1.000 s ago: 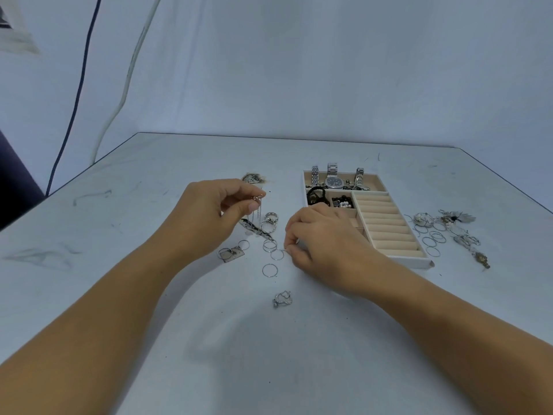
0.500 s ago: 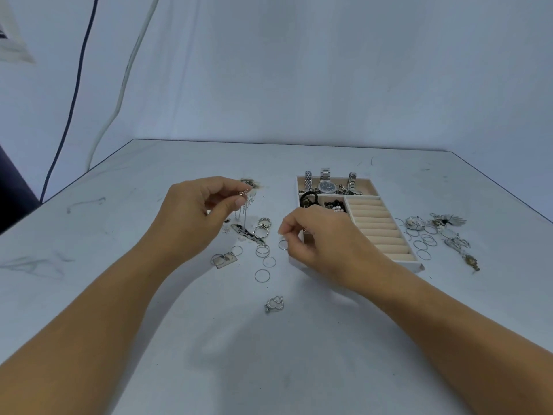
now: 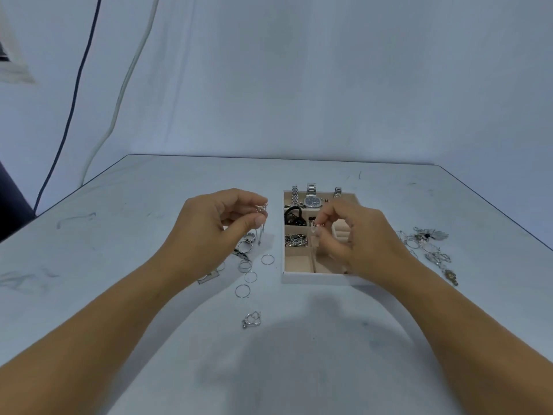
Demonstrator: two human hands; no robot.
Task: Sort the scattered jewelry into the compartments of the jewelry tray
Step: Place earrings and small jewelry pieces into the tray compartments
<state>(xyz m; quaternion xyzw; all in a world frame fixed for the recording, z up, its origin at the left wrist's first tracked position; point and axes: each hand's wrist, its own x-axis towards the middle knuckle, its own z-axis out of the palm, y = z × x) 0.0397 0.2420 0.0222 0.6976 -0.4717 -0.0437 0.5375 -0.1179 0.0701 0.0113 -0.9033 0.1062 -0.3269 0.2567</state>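
Note:
The jewelry tray (image 3: pixel 311 277) sits mid-table, white-walled with beige compartments holding watches (image 3: pixel 311 201), black hair ties (image 3: pixel 294 216) and a pile of thin rings (image 3: pixel 296 240). My right hand (image 3: pixel 353 235) hovers over the tray's middle and pinches a thin ring (image 3: pixel 316 225) between thumb and fingers. My left hand (image 3: pixel 215 226) is raised left of the tray, pinching a dangling silver earring (image 3: pixel 261 223). Loose thin rings (image 3: pixel 250 275) and chunkier rings (image 3: pixel 246 245) lie below that hand. A heart-shaped pendant (image 3: pixel 252 320) lies nearer me.
A second heap of rings, chains and charms (image 3: pixel 429 250) lies right of the tray. A small rectangular pendant (image 3: pixel 208 277) peeks out by my left wrist. The table edge runs along the left and right; cables hang on the wall at the back left.
My right hand lifted a thin ring from the table left of the tray and carried it over the tray. My left hand stays raised with the earring.

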